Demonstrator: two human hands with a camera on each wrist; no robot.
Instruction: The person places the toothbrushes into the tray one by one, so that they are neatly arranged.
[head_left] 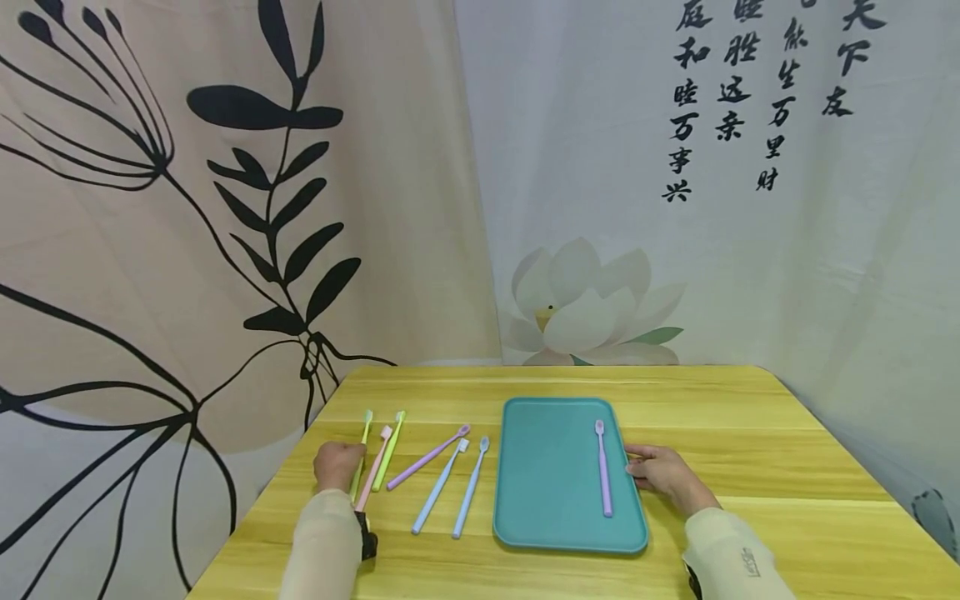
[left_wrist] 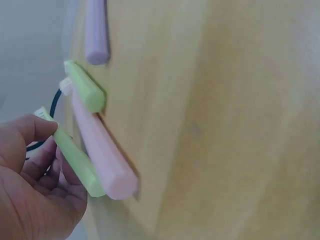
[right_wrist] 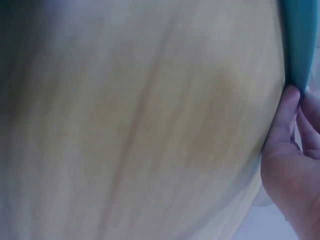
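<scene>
While a green toothbrush (left_wrist: 77,159) is pinched between thumb and index finger by the left grip (head_left: 337,467), the rim of the teal tray (head_left: 547,479) is held at its right side by the right grip (head_left: 663,471). Left grip: clenched on the brush at its upper part, near the bristle head; other fingers are curled below. The held brush is tilted, head toward the far edge, at the left end of the row; whether its handle end is supported by the table (head_left: 712,408) cannot be told. Right grip: closed on the tray rim, thumb on one side, fingers on the other.

A pink toothbrush (head_left: 371,477) is placed just beside the held one, followed rightward by a second green toothbrush (head_left: 388,458), a purple toothbrush (head_left: 422,462) lying at a stronger slant, and two blue toothbrushes (head_left: 453,488), roughly side by side and apart. All five are laid on the table, left of the tray, heads pointed away from the person. One lilac toothbrush (head_left: 603,479) is contained in the tray, right half, near the right wall, head also at the far end.

Both arms are covered by cream sleeves (head_left: 322,546); a dark band (head_left: 366,535) is worn on the left wrist. Behind the table, a printed curtain (head_left: 408,208) is hung, with dark plants, a pale lotus and black characters.
</scene>
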